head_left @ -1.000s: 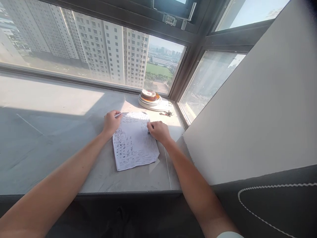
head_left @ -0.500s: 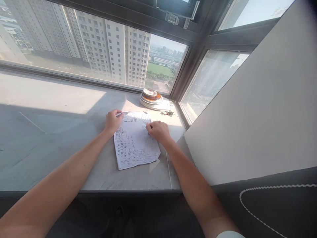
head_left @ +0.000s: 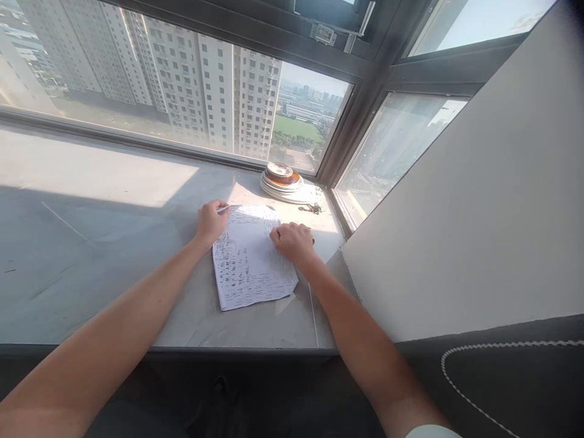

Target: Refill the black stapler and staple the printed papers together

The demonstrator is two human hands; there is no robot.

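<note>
A sheet of white paper (head_left: 255, 255) lies on the grey marble-look sill in front of me. Rows of short dark strokes and handwritten characters cover much of it, and its edges are uneven. At the upper left corner my left hand (head_left: 213, 220) is closed, pinching a white edge that looks like the paper's corner. My right hand (head_left: 292, 240) rests on the right side of the sheet, fingers curled round a dark pen (head_left: 313, 241). Only small dark bits of the pen show; the rest is hidden in the hand.
A stack of plates (head_left: 283, 182) stands in the window corner, with a small dark beaded item (head_left: 312, 208) in front. Window frames (head_left: 347, 128) border the sill (head_left: 114, 261). A white wall (head_left: 456, 213) slants up at right, and a beaded cord (head_left: 502, 344) hangs below it.
The whole view has shifted slightly. My right hand has turned a little, showing a dark end of the pen behind it. My left hand keeps its place at the paper's corner.
</note>
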